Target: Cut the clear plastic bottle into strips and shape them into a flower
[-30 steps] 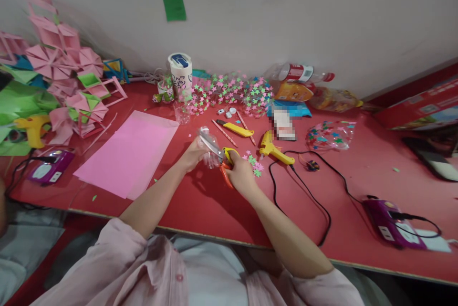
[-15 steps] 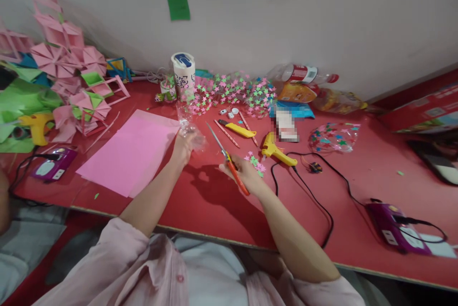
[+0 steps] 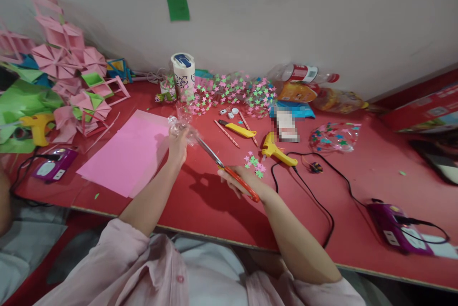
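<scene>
My left hand (image 3: 178, 143) is closed on a piece of clear plastic (image 3: 174, 124), whose exact shape is hard to make out. In my right hand (image 3: 246, 179) is a pair of scissors (image 3: 239, 182) with red handles. The scissors' metal blades point up and left, their tips at the plastic's right edge. Pink paper sheets (image 3: 121, 158) lie left of my left hand. Beyond my right hand are loose pink and green paper stars (image 3: 255, 163) and a yellow box cutter (image 3: 238, 129).
A yellow glue gun (image 3: 277, 151) with its black cord lies to the right, near a purple power strip (image 3: 399, 229). Star-covered clear plastic (image 3: 246, 93), a white tumbler (image 3: 184, 77) and bottles (image 3: 304, 74) line the wall. Folded paper crafts (image 3: 71, 53) pile up at left.
My left hand has shifted slightly left with the plastic, turning it. The scissors have swung lower and their tips have come to the plastic.
</scene>
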`<state>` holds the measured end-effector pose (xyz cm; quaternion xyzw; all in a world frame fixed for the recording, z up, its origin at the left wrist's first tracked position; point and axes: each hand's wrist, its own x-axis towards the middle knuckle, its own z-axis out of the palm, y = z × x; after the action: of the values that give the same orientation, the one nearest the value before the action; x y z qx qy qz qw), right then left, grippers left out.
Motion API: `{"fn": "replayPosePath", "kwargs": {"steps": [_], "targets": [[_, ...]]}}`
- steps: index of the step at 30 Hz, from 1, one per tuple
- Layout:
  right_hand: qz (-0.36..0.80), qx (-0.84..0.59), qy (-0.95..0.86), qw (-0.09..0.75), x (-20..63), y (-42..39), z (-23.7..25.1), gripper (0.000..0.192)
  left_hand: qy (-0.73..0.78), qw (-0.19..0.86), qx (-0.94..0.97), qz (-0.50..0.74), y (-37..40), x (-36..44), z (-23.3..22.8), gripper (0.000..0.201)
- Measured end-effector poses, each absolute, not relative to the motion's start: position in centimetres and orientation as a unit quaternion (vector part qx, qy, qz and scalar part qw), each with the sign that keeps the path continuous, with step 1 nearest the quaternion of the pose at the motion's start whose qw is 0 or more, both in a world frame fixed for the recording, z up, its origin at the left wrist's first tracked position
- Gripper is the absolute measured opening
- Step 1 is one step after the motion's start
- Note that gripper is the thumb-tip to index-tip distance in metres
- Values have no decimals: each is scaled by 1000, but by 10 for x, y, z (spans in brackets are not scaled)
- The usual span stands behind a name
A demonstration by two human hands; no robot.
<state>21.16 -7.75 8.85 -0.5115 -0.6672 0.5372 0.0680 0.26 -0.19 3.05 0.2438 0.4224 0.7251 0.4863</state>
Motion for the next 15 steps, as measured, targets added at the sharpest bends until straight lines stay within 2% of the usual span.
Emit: {"fn": "replayPosePath", "kwargs": {"steps": [15], "targets": [[590, -515, -615, 95, 199, -81, 87, 50, 434, 470, 265, 721, -4, 9, 23, 38]]}}
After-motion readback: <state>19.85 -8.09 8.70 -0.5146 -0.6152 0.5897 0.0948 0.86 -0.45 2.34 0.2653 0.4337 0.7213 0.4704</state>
